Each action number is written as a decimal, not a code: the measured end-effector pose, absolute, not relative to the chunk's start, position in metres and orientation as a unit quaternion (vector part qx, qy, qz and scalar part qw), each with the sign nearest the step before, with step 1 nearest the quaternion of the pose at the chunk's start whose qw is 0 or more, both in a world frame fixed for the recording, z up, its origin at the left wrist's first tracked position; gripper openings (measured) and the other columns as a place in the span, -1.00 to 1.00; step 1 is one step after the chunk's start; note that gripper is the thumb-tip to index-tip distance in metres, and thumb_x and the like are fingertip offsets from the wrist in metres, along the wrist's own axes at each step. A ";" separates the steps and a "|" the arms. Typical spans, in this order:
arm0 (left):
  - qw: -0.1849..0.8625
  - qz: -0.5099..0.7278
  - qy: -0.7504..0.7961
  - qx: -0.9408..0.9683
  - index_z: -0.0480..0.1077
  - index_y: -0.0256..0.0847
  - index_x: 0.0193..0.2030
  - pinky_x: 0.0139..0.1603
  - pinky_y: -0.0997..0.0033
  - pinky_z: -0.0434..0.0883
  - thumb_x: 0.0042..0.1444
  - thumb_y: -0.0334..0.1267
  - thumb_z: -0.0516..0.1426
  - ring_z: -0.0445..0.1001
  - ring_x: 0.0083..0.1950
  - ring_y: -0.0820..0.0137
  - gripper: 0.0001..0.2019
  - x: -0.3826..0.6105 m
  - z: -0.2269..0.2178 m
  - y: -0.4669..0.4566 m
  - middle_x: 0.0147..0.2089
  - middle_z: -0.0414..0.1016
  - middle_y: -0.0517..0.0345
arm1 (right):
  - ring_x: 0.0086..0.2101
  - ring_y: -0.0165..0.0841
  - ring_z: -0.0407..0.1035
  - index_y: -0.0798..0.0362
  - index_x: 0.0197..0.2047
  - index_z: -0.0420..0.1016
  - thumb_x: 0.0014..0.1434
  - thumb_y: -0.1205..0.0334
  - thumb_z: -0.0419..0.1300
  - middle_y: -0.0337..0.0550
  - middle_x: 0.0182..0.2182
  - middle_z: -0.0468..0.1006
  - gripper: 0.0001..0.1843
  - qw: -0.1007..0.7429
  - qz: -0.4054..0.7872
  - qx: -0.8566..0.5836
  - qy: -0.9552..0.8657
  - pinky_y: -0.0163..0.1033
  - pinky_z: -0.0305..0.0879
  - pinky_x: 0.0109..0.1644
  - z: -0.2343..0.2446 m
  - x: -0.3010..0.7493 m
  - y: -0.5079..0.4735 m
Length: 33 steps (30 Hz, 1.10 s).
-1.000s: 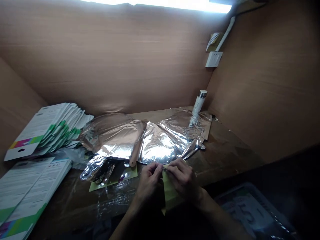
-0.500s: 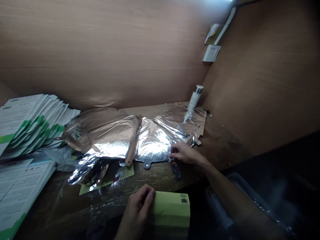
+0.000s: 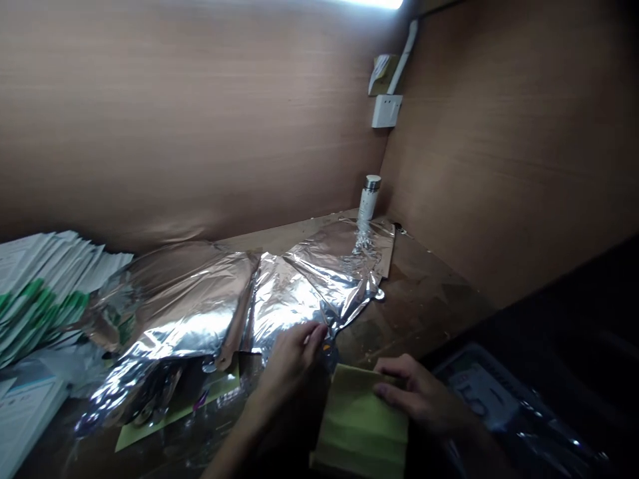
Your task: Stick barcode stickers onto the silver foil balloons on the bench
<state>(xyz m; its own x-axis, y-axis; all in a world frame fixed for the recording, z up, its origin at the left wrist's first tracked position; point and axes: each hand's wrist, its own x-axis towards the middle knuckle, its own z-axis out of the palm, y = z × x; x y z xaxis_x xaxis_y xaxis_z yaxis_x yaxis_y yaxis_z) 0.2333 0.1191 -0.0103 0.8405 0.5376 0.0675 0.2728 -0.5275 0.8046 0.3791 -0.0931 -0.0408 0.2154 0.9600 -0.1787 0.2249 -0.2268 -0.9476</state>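
My left hand (image 3: pixel 294 349) is at the front edge of a flat, crinkled silver foil balloon (image 3: pixel 284 289). Its thumb and finger are pinched together; what they hold, if anything, I cannot make out. Just beside these fingers lies a dark, clear plastic piece with an orange spot (image 3: pixel 328 349). Low in the view, my right hand (image 3: pixel 417 392) grips the upper right edge of a creased yellow-green card (image 3: pixel 364 422). A second foil balloon (image 3: pixel 184 313) lies to the left, partly over another yellow-green card (image 3: pixel 150 426).
White leaflets with green edges (image 3: pixel 44 286) are stacked at the left, a second pile (image 3: pixel 37 419) nearer. A white bottle with a metal cap (image 3: pixel 369 199) stands at the back. A wall socket (image 3: pixel 387 111) is above it. A clear plastic-wrapped item (image 3: pixel 479 386) lies lower right.
My left hand has left the yellow-green card and moved up to the foil edge. My right hand has come down from the foil to the card. The view has turned right.
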 end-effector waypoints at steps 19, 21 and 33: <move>0.445 -0.047 0.203 0.871 0.49 -0.33 -0.36 -0.48 0.47 0.12 0.09 0.06 0.16 0.24 -0.52 0.45 -0.60 0.436 -0.029 0.193 -0.54 0.34 0.19 | 0.04 -0.21 0.40 0.09 -0.33 0.55 0.36 0.08 0.13 -0.04 0.13 0.46 -0.68 0.513 0.255 -0.612 -0.545 -0.14 0.29 0.16 -0.043 0.473 -0.092; 0.484 -0.054 0.194 0.851 0.47 -0.33 -0.35 -0.48 0.47 0.13 0.05 0.08 0.20 0.22 -0.53 0.48 -0.58 0.433 -0.024 0.195 -0.53 0.33 0.20 | 0.28 -0.12 0.20 0.10 -0.36 0.55 0.33 0.12 0.16 -0.07 0.41 0.13 -0.70 0.464 0.193 -0.624 -0.599 -0.06 0.13 0.35 -0.039 0.490 -0.056; 0.653 0.006 0.176 0.737 0.41 -0.35 -0.32 -0.40 0.48 0.30 -0.10 -0.06 0.38 0.32 -0.48 0.51 -0.60 0.424 -0.024 0.214 -0.44 0.36 0.16 | 0.24 -0.10 0.27 0.12 -0.39 0.56 0.33 0.18 0.13 0.06 0.30 0.32 -0.68 0.424 0.097 -0.647 -0.626 -0.02 0.20 0.31 -0.059 0.510 -0.003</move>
<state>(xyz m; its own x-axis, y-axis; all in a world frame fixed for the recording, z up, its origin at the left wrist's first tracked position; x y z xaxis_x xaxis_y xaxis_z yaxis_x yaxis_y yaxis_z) 0.4241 0.2142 -0.0236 0.9381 0.2667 -0.2210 0.2515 -0.0855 0.9641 0.5103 -0.0025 -0.0594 0.1979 0.8924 0.4055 0.7277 0.1434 -0.6708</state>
